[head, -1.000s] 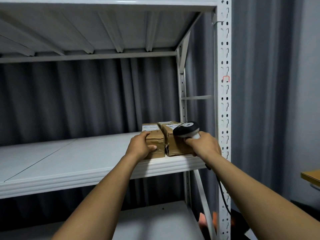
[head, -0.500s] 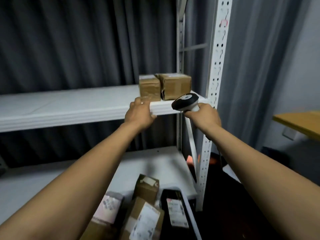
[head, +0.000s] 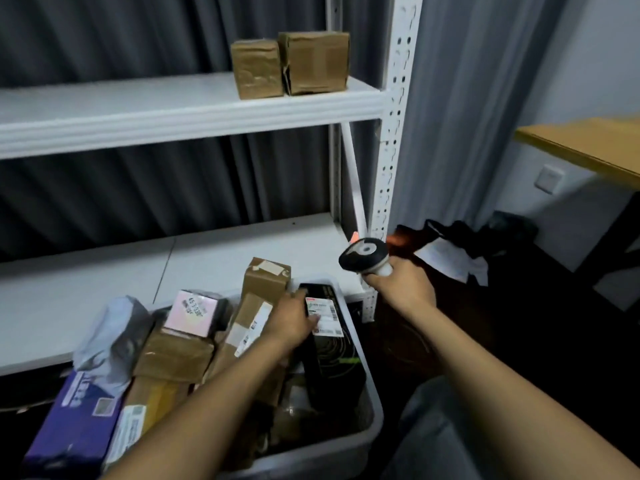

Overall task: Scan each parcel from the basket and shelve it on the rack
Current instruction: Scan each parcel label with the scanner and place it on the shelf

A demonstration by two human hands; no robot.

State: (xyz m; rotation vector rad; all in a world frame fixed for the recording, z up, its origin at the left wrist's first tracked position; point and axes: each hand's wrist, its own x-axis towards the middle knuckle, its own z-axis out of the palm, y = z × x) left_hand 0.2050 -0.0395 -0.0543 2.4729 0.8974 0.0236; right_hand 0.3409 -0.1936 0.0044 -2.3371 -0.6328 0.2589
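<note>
A grey basket (head: 371,393) full of parcels stands in front of the white rack (head: 394,133). My left hand (head: 292,322) reaches into it and takes hold of a black parcel (head: 332,368) with a white label, fingers along its left edge and thumb on the label. To the right of the basket, my right hand (head: 403,289) grips a black and white scanner (head: 363,254), whose front glows red. Two brown boxes (head: 258,69) (head: 317,62) sit side by side at the right end of the middle shelf (head: 173,112).
The basket also holds a tall brown box (head: 265,278), a pink box (head: 192,311), a grey poly bag (head: 110,337) and a purple box (head: 76,424). A wooden table (head: 588,143) stands at the right, with a dark bag (head: 450,244) and papers on the floor.
My view has dropped from the middle shelf to the basket. My left hand left the shelved box and went down onto the black parcel. My right hand lowered the scanner.
</note>
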